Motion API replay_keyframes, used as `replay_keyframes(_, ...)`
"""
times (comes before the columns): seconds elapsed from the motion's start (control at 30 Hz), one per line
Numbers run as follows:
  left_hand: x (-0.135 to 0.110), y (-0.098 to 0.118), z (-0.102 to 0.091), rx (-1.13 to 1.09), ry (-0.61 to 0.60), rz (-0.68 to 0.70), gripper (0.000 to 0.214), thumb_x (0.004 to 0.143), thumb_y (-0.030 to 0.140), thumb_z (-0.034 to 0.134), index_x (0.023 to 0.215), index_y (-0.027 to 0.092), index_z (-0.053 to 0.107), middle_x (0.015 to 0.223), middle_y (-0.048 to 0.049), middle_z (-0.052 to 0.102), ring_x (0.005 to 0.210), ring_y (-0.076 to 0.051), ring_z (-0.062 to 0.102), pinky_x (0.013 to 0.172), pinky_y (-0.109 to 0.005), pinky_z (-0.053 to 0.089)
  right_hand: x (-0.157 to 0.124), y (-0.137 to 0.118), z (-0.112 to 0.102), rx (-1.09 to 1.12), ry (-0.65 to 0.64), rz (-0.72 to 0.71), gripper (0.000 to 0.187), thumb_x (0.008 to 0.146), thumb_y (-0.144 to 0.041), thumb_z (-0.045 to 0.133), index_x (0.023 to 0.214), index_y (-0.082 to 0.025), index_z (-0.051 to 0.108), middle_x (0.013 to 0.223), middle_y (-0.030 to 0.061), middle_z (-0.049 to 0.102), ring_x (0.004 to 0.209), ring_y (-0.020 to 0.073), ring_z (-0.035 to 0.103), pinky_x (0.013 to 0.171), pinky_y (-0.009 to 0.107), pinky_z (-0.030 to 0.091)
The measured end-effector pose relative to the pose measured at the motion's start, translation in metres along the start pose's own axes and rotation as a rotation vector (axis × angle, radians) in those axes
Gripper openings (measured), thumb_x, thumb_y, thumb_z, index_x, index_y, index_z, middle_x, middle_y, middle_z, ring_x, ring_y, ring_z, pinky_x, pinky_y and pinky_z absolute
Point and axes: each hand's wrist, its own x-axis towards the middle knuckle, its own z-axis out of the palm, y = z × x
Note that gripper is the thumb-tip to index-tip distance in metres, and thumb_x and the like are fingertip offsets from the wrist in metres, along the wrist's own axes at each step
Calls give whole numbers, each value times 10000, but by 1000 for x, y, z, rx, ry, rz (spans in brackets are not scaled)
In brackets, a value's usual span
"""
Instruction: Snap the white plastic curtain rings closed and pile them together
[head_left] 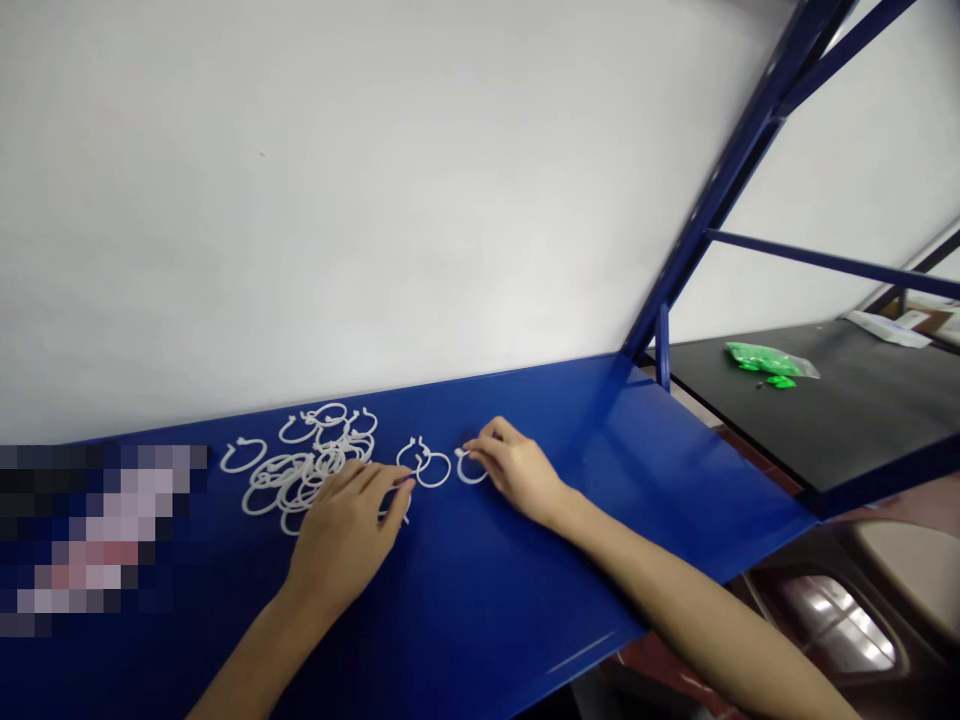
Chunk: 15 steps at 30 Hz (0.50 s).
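My right hand is closed in a pinch on a white shower curtain ring, an open loop with a knobbed end, at the middle of the blue table. My left hand reaches over the near right side of a pile of similar rings. Its thumb and index fingertip come together at another white ring, which the fingers partly cover. Between my hands, two overlapping rings lie flat on the table. A single ring rests left of the pile.
A white wall runs along the table's back edge. Blue metal frame posts rise at the right. Beyond them, a black table bears a bag of green pieces. A brown chair stands at lower right. Something pixelated covers the left.
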Motion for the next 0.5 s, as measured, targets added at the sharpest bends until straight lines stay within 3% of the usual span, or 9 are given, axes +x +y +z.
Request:
replay_keyframes(0.13, 2, -16, -3, 73, -43, -5, 253, 941, 277, 468, 1026, 220, 700, 992, -48, 740, 982, -260, 631, 915, -431, 475, 6, 31, -23, -350, -57, 334, 243, 1013, -245, 522, 1189, -212, 686, 1103, 86, 649, 965, 205, 650, 779, 273, 526)
replay_keyframes(0.23, 2, -18, -1, 69, -52, 15, 265, 924, 238, 462, 1031, 228, 705, 993, -45, 734, 975, -248, 632, 900, -411, 482, 8, 44, -31, -482, -83, 404, 258, 981, -219, 570, 1211, -170, 676, 1088, 121, 666, 1061, 274, 603, 841, 331, 520)
replay_keyframes(0.33, 2, -14, 1, 75, -35, 31, 257, 934, 242, 465, 1012, 223, 708, 965, -44, 734, 945, -241, 631, 882, -401, 485, 7, 40, -28, -458, -29, 298, 263, 1004, -229, 527, 1208, -154, 674, 1099, 137, 658, 1044, 269, 583, 924, 375, 501)
replay_keyframes(0.4, 1, -12, 2, 88, -25, 30, 245, 947, 264, 472, 994, 213, 707, 946, -46, 736, 929, -244, 626, 881, -406, 479, 6, 31, -20, -337, -9, 146, 293, 1029, -254, 480, 1250, -167, 651, 1109, 124, 647, 1020, 240, 585, 935, 363, 502)
replay_keyframes(0.5, 0, -9, 3, 107, -12, 11, 235, 957, 289, 483, 966, 207, 703, 930, -48, 737, 924, -251, 618, 889, -417, 465, 4, 14, -4, -168, -88, -122, 340, 1042, -319, 465, 1337, -213, 596, 1147, 106, 625, 991, 207, 595, 916, 349, 509)
